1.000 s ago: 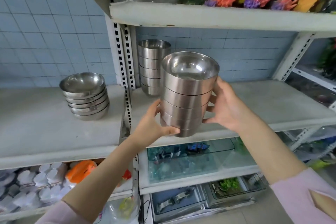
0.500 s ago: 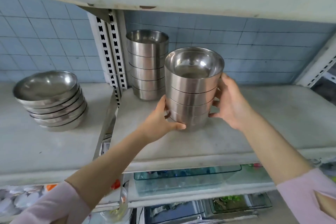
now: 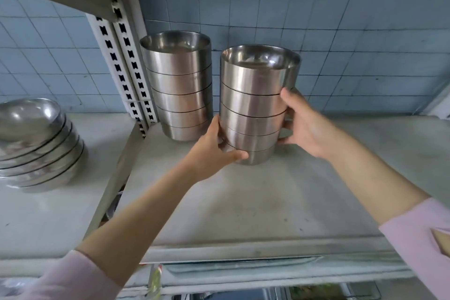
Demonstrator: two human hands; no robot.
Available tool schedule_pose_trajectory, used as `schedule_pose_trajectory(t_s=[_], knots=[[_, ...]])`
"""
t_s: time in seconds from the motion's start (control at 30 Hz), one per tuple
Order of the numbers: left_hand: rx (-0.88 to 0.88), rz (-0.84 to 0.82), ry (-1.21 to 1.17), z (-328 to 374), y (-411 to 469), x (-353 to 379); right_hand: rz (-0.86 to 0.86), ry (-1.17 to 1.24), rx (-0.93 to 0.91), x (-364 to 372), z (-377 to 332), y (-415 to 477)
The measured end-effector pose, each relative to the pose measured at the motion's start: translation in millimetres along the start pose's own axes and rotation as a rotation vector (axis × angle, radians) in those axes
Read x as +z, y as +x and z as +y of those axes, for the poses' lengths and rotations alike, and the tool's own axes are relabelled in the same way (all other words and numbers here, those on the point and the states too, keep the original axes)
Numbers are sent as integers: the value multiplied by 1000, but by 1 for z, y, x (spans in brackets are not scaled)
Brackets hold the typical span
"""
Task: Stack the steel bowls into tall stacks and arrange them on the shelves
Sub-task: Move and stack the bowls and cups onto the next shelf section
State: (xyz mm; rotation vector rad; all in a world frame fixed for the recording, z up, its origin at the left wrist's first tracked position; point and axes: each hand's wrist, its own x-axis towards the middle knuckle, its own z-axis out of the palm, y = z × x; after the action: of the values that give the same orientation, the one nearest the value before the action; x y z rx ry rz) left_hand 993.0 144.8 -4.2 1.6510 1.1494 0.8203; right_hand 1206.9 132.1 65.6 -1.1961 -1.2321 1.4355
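Left hand (image 3: pixel 214 151) and right hand (image 3: pixel 302 124) clasp stack of steel bowls (image 3: pixel 255 109) from both sides, upright on right shelf (image 3: pixel 267 202) (contact unclear), just beside second stack (image 3: pixel 180 90). Shallower stack (image 3: pixel 36 143) on left shelf.

blue tiled wall (image 3: pixel 341 31) with dark grout lines runs behind the whole scene. two white slotted uprights (image 3: pixel 121 68), side by side with rows of black slots, stand against it left of centre, and a grey angled bracket (image 3: pixel 114 178) slopes down from their base toward the front. below, at the bottom edge, clear plastic containers (image 3: pixel 243 273); contents too blurred to identify.
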Motion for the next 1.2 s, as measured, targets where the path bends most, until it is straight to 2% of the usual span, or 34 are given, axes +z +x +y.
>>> schedule_pose_trajectory(t_s=[0.13, 0.27, 0.43, 0.73, 0.83, 1.03, 1.2], knots=[[4, 27, 28, -5, 12, 3, 51, -140, -116, -4, 11, 12], [-28, 40, 62, -10, 23, 5, 68, -151, -183, -10, 19, 26], [-52, 78, 131, -12, 40, 4, 63, -179, -210, -15, 21, 42], [-37, 118, 106, -14, 56, 10, 49, -236, -246, -23, 25, 61], [-33, 114, 114, -15, 58, 10, 46, -270, -252, -26, 23, 64], [-12, 82, 141, -14, 63, 7, 137, -251, -384, -27, 1, 71], [-34, 72, 135, -14, 66, 9, 131, -328, -353, -33, -13, 73]])
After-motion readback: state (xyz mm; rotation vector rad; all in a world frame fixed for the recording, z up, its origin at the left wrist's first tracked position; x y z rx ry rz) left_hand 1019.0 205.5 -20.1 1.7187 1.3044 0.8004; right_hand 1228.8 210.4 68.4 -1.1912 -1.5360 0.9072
